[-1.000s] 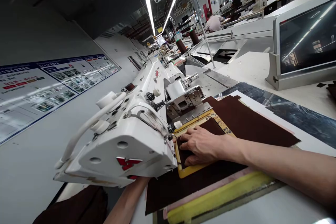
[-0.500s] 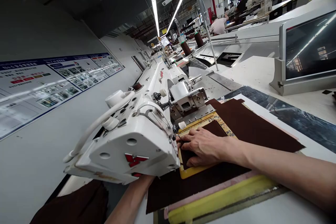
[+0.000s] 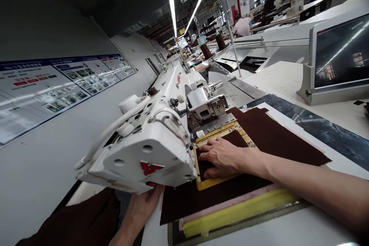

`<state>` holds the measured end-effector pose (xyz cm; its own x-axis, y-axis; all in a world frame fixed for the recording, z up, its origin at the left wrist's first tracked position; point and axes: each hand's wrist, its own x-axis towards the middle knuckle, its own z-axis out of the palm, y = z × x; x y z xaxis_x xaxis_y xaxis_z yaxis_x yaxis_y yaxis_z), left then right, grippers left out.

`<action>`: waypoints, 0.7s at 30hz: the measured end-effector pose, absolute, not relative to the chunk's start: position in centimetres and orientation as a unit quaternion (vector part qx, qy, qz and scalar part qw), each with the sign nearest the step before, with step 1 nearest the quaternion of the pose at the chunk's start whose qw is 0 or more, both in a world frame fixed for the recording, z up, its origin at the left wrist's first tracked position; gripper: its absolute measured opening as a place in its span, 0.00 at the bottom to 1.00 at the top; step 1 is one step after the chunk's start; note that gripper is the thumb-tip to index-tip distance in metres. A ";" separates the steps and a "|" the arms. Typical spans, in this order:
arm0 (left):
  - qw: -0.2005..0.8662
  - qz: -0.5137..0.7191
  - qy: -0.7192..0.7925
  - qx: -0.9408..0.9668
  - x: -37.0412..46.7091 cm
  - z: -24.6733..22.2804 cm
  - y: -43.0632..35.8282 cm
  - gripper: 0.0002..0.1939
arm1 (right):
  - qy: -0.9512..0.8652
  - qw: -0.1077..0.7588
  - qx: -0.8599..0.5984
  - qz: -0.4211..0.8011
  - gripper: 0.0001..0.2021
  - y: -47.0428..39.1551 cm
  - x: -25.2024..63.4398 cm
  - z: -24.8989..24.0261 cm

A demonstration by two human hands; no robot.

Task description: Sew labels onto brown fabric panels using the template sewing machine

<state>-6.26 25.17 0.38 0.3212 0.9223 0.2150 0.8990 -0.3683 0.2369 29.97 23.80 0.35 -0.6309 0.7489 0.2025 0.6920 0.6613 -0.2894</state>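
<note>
My right hand (image 3: 220,157) lies palm down with its fingers spread on dark brown fabric (image 3: 288,142), inside a yellow rectangular frame (image 3: 215,184) with handwriting on its edge. The white sewing machine head (image 3: 138,153) stands just left of that hand. A metal clamp bracket (image 3: 209,111) meets the frame's far edge. My left hand (image 3: 144,203) is at the lower front of the machine head, by the fabric's left edge. Its fingers are hidden beneath the head.
Under the fabric lies a board with a yellow strip (image 3: 239,213) along its near edge. A loose brown cloth (image 3: 77,219) hangs at lower left. A screen (image 3: 341,52) stands at right, with thread cones (image 3: 206,50) behind the machine. Another person (image 3: 242,25) sits far off.
My left hand has drawn back toward me, so more of it shows below the machine head. My right hand stays on the fabric inside the frame. The view has shifted slightly.
</note>
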 end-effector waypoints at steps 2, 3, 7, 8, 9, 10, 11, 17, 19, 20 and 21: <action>0.064 0.173 0.568 0.802 -7.4 -0.5 24.0 0.21 | -0.899 0.147 -0.402 0.092 0.21 23.7 30.0 0.4; 0.078 0.185 0.571 0.796 -7.8 -1.0 23.4 0.22 | -0.900 0.143 -0.401 0.092 0.22 23.7 30.0 0.4; 0.091 0.207 0.553 0.802 -8.2 -2.0 22.6 0.21 | -0.905 0.126 -0.396 0.091 0.24 23.9 29.9 0.0; 0.085 0.206 0.544 0.809 -8.1 -2.1 22.6 0.21 | -0.906 0.122 -0.395 0.090 0.24 24.0 29.9 -0.1; 0.075 0.207 0.537 0.815 -8.0 -2.0 22.6 0.20 | -0.906 0.119 -0.395 0.089 0.24 24.0 29.9 -0.1; 0.067 0.205 0.531 0.819 -7.9 -2.0 22.7 0.20 | -0.906 0.116 -0.396 0.089 0.24 24.0 29.9 0.0; 0.057 0.203 0.528 0.823 -7.8 -1.9 22.7 0.19 | -0.906 0.114 -0.397 0.089 0.24 23.9 29.9 0.0; 0.010 0.196 0.505 0.841 -7.9 -1.9 22.7 0.19 | -0.904 0.104 -0.405 0.093 0.23 23.6 29.8 0.5; 0.014 0.197 0.506 0.840 -7.9 -2.0 22.7 0.19 | -0.903 0.100 -0.407 0.096 0.23 23.5 29.7 0.6; 0.015 0.197 0.507 0.839 -7.9 -2.0 22.6 0.19 | -0.902 0.098 -0.409 0.097 0.23 23.5 29.7 0.7; 0.017 0.197 0.507 0.839 -7.8 -2.0 22.6 0.18 | -0.901 0.097 -0.410 0.099 0.23 23.5 29.7 0.7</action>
<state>-7.84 22.63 -2.02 0.4085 0.8573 0.3134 0.8443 -0.4853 0.2273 29.72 23.49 0.74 -0.6446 0.7587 0.0942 0.7205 0.6440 -0.2573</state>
